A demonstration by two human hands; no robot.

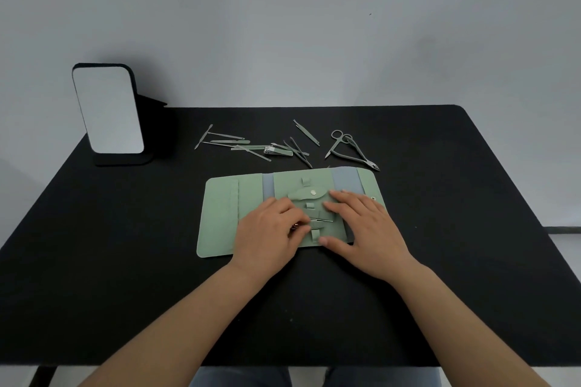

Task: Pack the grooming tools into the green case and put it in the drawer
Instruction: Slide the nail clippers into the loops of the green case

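I am keeping both my hands on the green case [226, 214], which is lying unfolded and flat on the black counter [125, 276], just in front of me. My left hand [270, 229] is curling its fingers around a thin metal tool [319, 220] at the middle of the case, and I think I am sliding it under 1 of the small loops there. My right hand [361, 226] is lying flat with the fingers straight and spread, pressing the right part of the case down so it is not shifting. The 2 hands are close to each other but not touching.

The case looks soft and thin, like a fabric sheet, so I judge it is bending easily and is light; it is better to hold it down with a flat palm while packing, and later to fold it and take it by the folded edge. The tool seems stiff, narrow and smooth, so a pinch near its middle is safest.

Behind the case, the other grooming tools [251, 144] are lying loose in a scattered row, some crossing over each other. To the right of them are the scissors [338, 141] and the nippers [358, 155], touching; their tips look sharp, so I would take them by the handles. Far at the left a small mirror [107, 110] is standing. I am not seeing any drawer.
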